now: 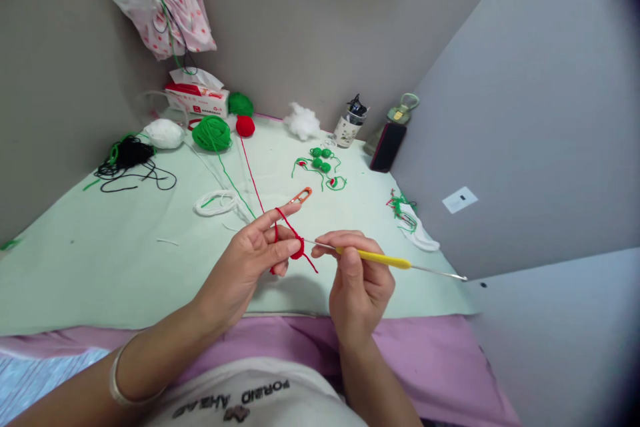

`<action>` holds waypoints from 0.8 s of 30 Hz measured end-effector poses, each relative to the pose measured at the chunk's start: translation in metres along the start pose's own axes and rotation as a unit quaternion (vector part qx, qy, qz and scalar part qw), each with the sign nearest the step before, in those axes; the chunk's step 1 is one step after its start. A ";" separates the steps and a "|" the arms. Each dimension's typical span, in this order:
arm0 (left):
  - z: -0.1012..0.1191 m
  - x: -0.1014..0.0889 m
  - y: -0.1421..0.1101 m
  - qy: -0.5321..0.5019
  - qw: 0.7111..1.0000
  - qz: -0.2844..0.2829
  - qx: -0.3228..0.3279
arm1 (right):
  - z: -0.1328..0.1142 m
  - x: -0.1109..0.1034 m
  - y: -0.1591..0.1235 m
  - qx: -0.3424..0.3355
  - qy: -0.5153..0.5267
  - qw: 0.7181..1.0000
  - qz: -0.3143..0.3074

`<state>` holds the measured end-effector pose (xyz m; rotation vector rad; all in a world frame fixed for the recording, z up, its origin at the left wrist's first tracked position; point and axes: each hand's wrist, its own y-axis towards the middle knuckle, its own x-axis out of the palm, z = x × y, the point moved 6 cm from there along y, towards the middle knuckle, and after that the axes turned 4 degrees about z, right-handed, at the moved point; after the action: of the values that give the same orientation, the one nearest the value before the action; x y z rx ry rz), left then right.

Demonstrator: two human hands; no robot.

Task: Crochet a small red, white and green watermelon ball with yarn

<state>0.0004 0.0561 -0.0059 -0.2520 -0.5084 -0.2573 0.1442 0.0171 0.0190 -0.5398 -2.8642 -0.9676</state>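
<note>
My left hand (257, 253) pinches a small red crochet piece (299, 251) between thumb and fingers, with red yarn (253, 177) looped over the raised index finger and trailing back to a red ball (245, 125). My right hand (357, 280) grips a crochet hook (380, 259) by its yellow handle, fingers wrapped round it. The hook's metal tip points left into the red piece. Both hands hover above the near edge of the pale green table (100, 260).
On the table lie orange snips (301, 196), a white yarn coil (216, 203), green yarn balls (212, 133), black yarn (127, 157), small green crocheted pieces (320, 163), white stuffing (303, 121), a tissue box (197, 97), a jar (349, 127) and a phone (387, 145). Grey walls close in behind and at right.
</note>
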 end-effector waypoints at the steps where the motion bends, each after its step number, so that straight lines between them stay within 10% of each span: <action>1: 0.000 0.000 0.000 0.001 1.000 0.002 0.000 | 0.000 0.000 0.000 0.000 -0.002 1.000 0.000; 24: 0.004 -0.004 0.001 0.052 0.997 -0.002 0.052 | -0.001 0.001 -0.001 -0.003 -0.012 1.000 -0.016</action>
<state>-0.0041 0.0589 -0.0049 -0.1346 -0.4174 -0.2465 0.1433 0.0160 0.0197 -0.5101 -2.9008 -0.9805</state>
